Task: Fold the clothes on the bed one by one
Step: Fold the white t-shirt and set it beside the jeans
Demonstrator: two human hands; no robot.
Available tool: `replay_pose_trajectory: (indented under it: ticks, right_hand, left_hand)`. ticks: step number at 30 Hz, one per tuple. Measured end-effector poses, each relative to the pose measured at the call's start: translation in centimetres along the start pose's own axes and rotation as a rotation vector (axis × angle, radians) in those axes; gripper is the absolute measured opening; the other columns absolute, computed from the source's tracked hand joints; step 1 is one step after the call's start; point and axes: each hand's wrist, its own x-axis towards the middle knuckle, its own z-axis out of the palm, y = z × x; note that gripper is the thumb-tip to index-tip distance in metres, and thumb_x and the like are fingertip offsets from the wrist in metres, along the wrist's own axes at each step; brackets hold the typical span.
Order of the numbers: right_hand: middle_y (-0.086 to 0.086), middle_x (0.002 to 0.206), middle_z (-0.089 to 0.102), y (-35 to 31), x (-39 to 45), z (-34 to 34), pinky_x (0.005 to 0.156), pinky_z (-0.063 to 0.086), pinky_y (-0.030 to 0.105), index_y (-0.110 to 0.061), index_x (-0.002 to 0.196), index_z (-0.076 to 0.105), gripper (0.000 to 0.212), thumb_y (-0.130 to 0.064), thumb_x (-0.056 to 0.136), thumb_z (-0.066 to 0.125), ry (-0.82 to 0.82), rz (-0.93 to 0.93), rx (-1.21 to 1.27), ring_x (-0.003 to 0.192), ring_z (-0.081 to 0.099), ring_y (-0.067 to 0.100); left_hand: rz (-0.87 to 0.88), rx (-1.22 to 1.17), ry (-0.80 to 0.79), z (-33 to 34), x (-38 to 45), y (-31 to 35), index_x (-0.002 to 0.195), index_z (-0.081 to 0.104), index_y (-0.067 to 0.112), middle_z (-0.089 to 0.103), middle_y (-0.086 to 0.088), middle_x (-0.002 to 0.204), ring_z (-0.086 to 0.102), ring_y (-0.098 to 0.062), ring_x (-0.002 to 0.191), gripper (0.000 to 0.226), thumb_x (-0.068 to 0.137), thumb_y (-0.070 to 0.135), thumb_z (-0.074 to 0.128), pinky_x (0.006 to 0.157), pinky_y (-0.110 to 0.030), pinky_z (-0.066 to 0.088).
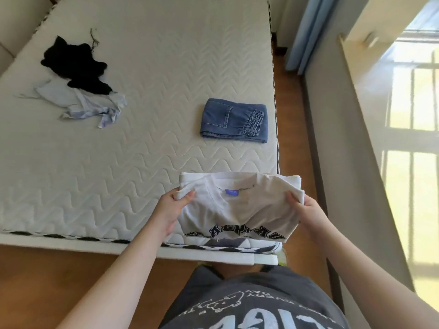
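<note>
A white T-shirt with dark printed lettering and a blue neck label lies partly folded at the bed's near right corner. My left hand grips its left side and my right hand grips its right side. Folded blue jeans rest on the mattress beyond the shirt, near the right edge. At the far left a crumpled black garment lies on top of a rumpled pale blue garment.
The quilted white mattress fills most of the view. Wooden floor runs along its right side, with a light wall, a blue curtain and a bright window beyond. The bed's front edge is right against my legs.
</note>
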Motion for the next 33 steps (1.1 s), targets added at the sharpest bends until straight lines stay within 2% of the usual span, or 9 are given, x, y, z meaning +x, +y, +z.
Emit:
replay_pose_trajectory:
  ticks: [7, 10, 13, 19, 22, 24, 29, 31, 33]
  right_hand:
    - [0.009, 0.098, 0.076, 2.1, -0.8, 1.7, 0.066, 0.057, 0.026, -0.014, 0.106, 0.07, 0.025, -0.034, 0.095, 0.06, -0.001, 0.055, 0.071, 0.09, 0.073, 0.024]
    - [0.007, 0.099, 0.076, 4.0, 1.3, 1.4, 0.069, 0.056, 0.027, -0.016, 0.102, 0.072, 0.019, -0.03, 0.096, 0.06, 0.0, 0.088, 0.069, 0.092, 0.072, 0.022]
    - [0.008, 0.1, 0.075, 5.6, 4.7, 1.2, 0.073, 0.055, 0.03, -0.013, 0.104, 0.07, 0.018, -0.025, 0.097, 0.06, -0.017, 0.151, 0.055, 0.092, 0.072, 0.022]
    - [0.007, 0.092, 0.076, 7.7, 12.0, 0.6, 0.065, 0.055, 0.024, -0.008, 0.103, 0.067, 0.02, -0.026, 0.096, 0.06, -0.045, 0.23, -0.015, 0.078, 0.071, 0.016]
    - [0.001, 0.086, 0.077, 8.4, 15.8, -0.1, 0.06, 0.054, 0.021, -0.013, 0.098, 0.069, 0.016, -0.026, 0.096, 0.06, -0.025, 0.238, -0.026, 0.073, 0.072, 0.013]
    - [0.0, 0.086, 0.077, 8.9, 18.5, -0.4, 0.061, 0.054, 0.021, -0.014, 0.097, 0.07, 0.016, -0.027, 0.096, 0.061, -0.023, 0.238, -0.072, 0.075, 0.072, 0.014]
    - [0.013, 0.094, 0.074, 10.2, 25.3, -1.0, 0.08, 0.055, 0.048, -0.008, 0.094, 0.07, 0.02, -0.025, 0.097, 0.06, 0.007, 0.205, -0.26, 0.083, 0.068, 0.029]
    - [0.01, 0.089, 0.075, 10.8, 27.8, -1.2, 0.081, 0.055, 0.044, -0.013, 0.085, 0.072, 0.017, -0.021, 0.097, 0.061, 0.031, 0.182, -0.3, 0.082, 0.067, 0.025]
    - [-0.002, 0.079, 0.073, 11.6, 30.3, -1.4, 0.072, 0.054, 0.035, -0.02, 0.08, 0.071, 0.02, -0.011, 0.095, 0.061, 0.07, 0.183, -0.29, 0.079, 0.066, 0.022]
  left_hand:
    - [-0.022, 0.04, -0.029, -2.6, 1.3, 0.0, 0.098, 0.076, 0.023, 0.076, -0.002, 0.101, 0.071, -0.015, 0.096, 0.01, 0.088, 0.022, 0.073, 0.082, -0.027, 0.052]
    - [-0.005, 0.152, -0.014, -2.4, 2.7, -1.0, 0.097, 0.076, 0.028, 0.077, 0.005, 0.098, 0.071, -0.008, 0.091, 0.009, 0.089, 0.024, 0.072, 0.074, -0.018, 0.05]
    - [-0.031, 0.2, 0.045, -1.2, 4.9, -2.8, 0.096, 0.074, 0.025, 0.076, 0.004, 0.097, 0.067, -0.012, 0.094, 0.009, 0.09, 0.019, 0.071, 0.083, -0.025, 0.048]
    - [-0.119, 0.212, 0.091, 1.3, 10.7, -5.8, 0.097, 0.072, 0.027, 0.075, 0.004, 0.097, 0.066, -0.016, 0.098, 0.015, 0.091, 0.014, 0.069, 0.089, -0.029, 0.048]
    - [-0.1, 0.251, 0.119, 2.4, 14.8, -5.9, 0.089, 0.071, 0.032, 0.073, 0.014, 0.085, 0.063, -0.009, 0.087, 0.016, 0.091, 0.017, 0.069, 0.077, -0.019, 0.047]
    - [-0.07, 0.275, 0.102, 2.8, 17.9, -5.9, 0.091, 0.069, 0.032, 0.071, 0.011, 0.086, 0.06, -0.008, 0.084, 0.017, 0.094, 0.016, 0.066, 0.073, -0.018, 0.044]
    - [-0.05, 0.318, 0.053, 3.2, 25.6, -6.3, 0.094, 0.067, 0.031, 0.067, 0.008, 0.089, 0.057, -0.006, 0.084, 0.016, 0.095, 0.016, 0.063, 0.072, -0.012, 0.041]
    - [-0.054, 0.313, 0.056, 3.3, 28.5, -6.8, 0.094, 0.068, 0.031, 0.067, 0.009, 0.087, 0.057, -0.006, 0.083, 0.016, 0.095, 0.015, 0.063, 0.071, -0.011, 0.042]
    - [-0.082, 0.304, 0.049, 3.5, 31.4, -7.7, 0.1, 0.068, 0.024, 0.068, 0.003, 0.09, 0.059, -0.012, 0.085, 0.014, 0.096, 0.012, 0.062, 0.074, -0.019, 0.045]
